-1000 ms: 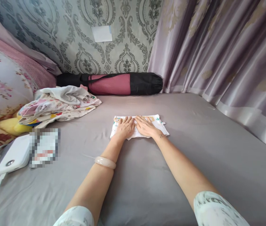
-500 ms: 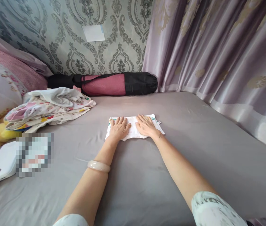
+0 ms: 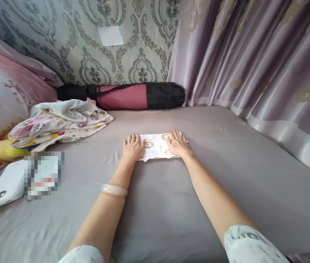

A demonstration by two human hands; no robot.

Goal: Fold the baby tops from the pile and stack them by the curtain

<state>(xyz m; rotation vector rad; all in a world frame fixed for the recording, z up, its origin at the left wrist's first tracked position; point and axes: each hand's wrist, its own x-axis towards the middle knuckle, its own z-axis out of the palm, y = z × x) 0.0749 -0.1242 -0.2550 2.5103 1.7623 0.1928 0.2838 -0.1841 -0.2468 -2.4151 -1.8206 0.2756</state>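
Farther apart than a moment ago, the left hand (image 3: 133, 148) now lies at the nine o'clock end of the folded cloth (image 3: 157, 146), the right hand (image 3: 179, 144) at its three o'clock end. Both press flat, gripping nothing: the left's fingers are slightly parted, its thumb angled out onto the cloth; the right's are a little fanned. Under them, the cloth rests on the grey sheet (image 3: 155, 204). From it, the long black-and-pink bag (image 3: 165, 95) lies at eleven o'clock, closed at its right end; I cannot tell its contents. Rumpled clothes (image 3: 61, 124) lie between nine and ten.
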